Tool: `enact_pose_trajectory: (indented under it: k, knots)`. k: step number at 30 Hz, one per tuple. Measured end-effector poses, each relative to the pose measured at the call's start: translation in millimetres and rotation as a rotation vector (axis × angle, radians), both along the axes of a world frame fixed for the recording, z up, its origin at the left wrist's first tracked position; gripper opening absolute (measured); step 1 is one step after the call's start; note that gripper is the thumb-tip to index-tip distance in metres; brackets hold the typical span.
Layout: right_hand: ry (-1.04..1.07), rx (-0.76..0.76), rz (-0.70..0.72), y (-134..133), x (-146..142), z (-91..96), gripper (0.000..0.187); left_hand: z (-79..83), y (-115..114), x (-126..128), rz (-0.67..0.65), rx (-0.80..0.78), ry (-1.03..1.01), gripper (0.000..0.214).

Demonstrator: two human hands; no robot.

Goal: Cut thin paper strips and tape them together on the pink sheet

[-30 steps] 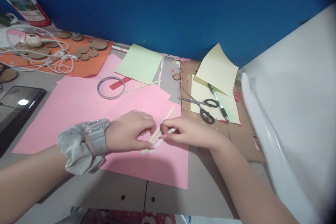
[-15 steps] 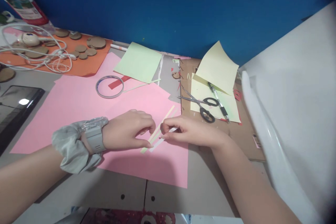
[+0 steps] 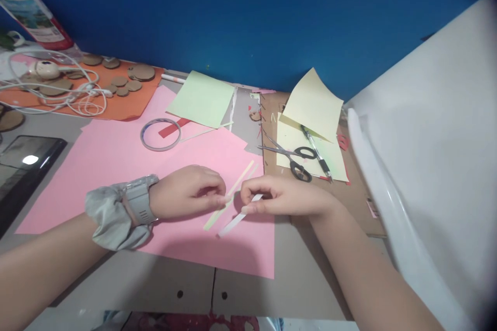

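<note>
My left hand (image 3: 190, 192), with a grey watch and a scrunchie on the wrist, pinches a long pale yellow-green paper strip (image 3: 240, 178) that lies slanted over the big pink sheet (image 3: 112, 158). My right hand (image 3: 281, 197) pinches a white paper strip (image 3: 233, 223) just to the right of it, its free end pointing down-left. The two strips are now apart, and the two hands almost touch at the fingertips.
A tape roll (image 3: 160, 134) and a light green sheet (image 3: 202, 99) lie behind the hands. Scissors (image 3: 291, 158) and a pen (image 3: 315, 152) rest on yellow paper (image 3: 310, 108) at right. Earphone cable (image 3: 58, 92), cardboard discs, an orange sheet at far left; a tablet (image 3: 23, 165); white board (image 3: 427, 155) right.
The white strip has come away from the yellow-green one: my right hand drew it a little to the right and down. My left hand stayed in place on its strip.
</note>
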State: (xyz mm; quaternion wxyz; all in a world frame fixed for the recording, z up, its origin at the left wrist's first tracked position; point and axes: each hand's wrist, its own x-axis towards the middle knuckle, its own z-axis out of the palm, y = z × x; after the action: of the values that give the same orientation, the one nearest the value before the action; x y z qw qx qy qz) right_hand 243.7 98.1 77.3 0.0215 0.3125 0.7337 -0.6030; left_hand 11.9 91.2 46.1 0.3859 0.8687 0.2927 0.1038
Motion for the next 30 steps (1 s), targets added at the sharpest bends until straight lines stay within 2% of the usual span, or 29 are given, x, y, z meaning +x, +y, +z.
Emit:
enact_pose_trajectory:
  k: [6,11,18,30]
  knots:
    - [-0.056,-0.004,0.055,3,-3,-7.9,0.031,1.4,-3,3,-0.003,0.071,0.086,0.029]
    - [-0.064,-0.007,0.061,2,-8,-13.9,0.032,3.3,-3,2,-0.018,0.084,0.098,0.022]
    - [-0.059,0.007,0.046,1,-8,-17.4,0.027,2.2,-2,1,-0.046,0.058,0.114,0.048]
    - [-0.078,0.01,0.038,3,-6,-16.4,0.024,0.3,-4,3,-0.021,0.078,0.139,0.045]
